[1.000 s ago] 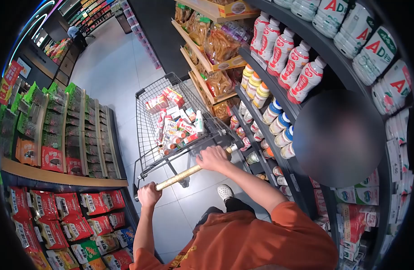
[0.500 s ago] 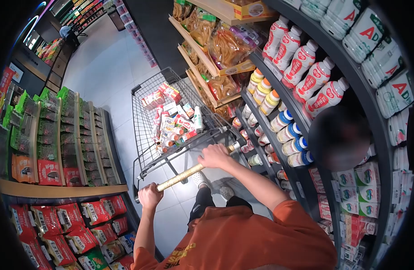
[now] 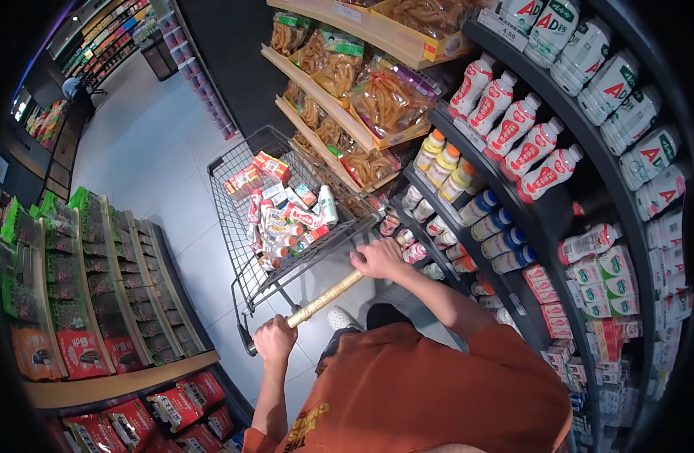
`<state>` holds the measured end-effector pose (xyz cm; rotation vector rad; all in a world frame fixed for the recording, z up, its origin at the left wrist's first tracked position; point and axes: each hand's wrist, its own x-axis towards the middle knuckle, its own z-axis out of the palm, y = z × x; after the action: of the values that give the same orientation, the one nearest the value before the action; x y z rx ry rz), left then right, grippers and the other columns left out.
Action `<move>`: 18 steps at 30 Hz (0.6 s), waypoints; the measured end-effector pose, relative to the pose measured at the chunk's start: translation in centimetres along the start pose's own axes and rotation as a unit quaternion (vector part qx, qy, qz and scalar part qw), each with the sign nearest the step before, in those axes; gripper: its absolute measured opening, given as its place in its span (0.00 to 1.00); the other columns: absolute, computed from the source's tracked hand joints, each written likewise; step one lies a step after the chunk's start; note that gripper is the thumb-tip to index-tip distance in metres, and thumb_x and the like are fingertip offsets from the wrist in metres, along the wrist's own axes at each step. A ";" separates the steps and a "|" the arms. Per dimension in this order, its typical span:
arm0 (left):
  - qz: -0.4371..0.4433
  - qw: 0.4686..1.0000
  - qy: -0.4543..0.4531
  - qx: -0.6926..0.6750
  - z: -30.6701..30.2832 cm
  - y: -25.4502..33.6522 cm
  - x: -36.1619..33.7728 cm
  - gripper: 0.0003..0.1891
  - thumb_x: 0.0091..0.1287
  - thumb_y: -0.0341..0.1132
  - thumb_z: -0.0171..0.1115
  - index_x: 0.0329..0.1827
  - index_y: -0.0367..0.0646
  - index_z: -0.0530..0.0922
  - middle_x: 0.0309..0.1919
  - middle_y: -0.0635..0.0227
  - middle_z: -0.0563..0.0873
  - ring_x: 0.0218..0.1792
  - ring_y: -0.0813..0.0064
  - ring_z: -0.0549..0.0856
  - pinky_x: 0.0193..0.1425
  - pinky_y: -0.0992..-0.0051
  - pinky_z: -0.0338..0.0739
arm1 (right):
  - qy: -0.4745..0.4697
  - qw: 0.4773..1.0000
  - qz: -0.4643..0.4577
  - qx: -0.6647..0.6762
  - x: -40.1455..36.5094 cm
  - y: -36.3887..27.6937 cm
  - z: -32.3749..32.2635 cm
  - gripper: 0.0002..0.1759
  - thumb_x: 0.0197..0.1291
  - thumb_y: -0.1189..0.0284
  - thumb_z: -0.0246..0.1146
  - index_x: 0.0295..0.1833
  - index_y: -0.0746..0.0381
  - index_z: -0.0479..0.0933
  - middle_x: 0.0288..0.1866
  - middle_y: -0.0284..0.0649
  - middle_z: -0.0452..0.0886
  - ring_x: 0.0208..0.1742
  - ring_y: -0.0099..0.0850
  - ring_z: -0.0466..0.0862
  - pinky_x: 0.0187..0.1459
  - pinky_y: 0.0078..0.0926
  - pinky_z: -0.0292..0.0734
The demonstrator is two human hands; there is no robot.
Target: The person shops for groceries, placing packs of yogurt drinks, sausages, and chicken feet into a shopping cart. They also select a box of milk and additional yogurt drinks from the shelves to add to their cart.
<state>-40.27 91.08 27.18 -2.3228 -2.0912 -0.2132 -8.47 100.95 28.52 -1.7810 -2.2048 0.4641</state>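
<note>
My left hand (image 3: 274,337) wraps round the left end of the tan, patterned handle (image 3: 326,300) of a shopping cart. Near the handle's other end, the fingers of my right hand (image 3: 379,258) are closed on it too. Ahead of both hands is the cart's dark wire basket (image 3: 228,198). Inside lies a heap of goods: red boxes (image 3: 271,166), a white bottle (image 3: 326,205), and several red-and-white bottles and packs whose kinds I cannot all make out.
Drink shelves curve along the right, with red-and-white bottles (image 3: 511,127) and blue-capped bottles (image 3: 489,226). Bagged snacks (image 3: 392,94) hang over the cart's right side. A rack of packets (image 3: 98,279) lines the left. Tiled floor (image 3: 135,143) runs ahead; a person (image 3: 74,89) is far off.
The view has swung, and both hands with the handle now appear slightly further right. The cart sits closer to the snack shelves. A dark blurred shape before the right shelves is gone.
</note>
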 end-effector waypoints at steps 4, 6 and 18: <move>0.008 1.000 -0.009 -0.013 -0.1 -1.1 1.7 0.12 0.55 0.41 0.68 0.19 0.47 0.77 0.18 0.61 0.84 0.19 0.58 0.84 0.26 0.62 0.80 | 0.020 1.000 0.001 -0.006 1.5 -0.2 0.6 0.21 0.61 0.53 0.59 0.29 0.59 0.85 0.21 0.52 0.82 0.26 0.53 0.84 0.35 0.52 0.78; 0.010 1.000 -0.002 -0.013 0.0 -1.4 2.4 0.12 0.55 0.40 0.68 0.19 0.47 0.77 0.18 0.62 0.83 0.19 0.58 0.84 0.26 0.62 0.79 | 0.002 1.000 0.013 -0.003 2.3 -0.2 0.3 0.21 0.60 0.53 0.59 0.29 0.59 0.85 0.22 0.51 0.83 0.28 0.53 0.85 0.36 0.51 0.79; -0.005 0.999 -0.034 0.002 0.4 -2.2 6.1 0.11 0.53 0.41 0.69 0.21 0.46 0.77 0.18 0.61 0.83 0.20 0.57 0.84 0.28 0.60 0.79 | -0.089 0.996 -0.010 0.007 6.5 0.5 0.0 0.22 0.58 0.51 0.60 0.32 0.60 0.86 0.27 0.54 0.84 0.35 0.55 0.85 0.43 0.52 0.79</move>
<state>-41.80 97.41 27.26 -2.3503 -2.1316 -0.1314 -9.36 107.42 28.37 -1.7718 -2.3267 0.6554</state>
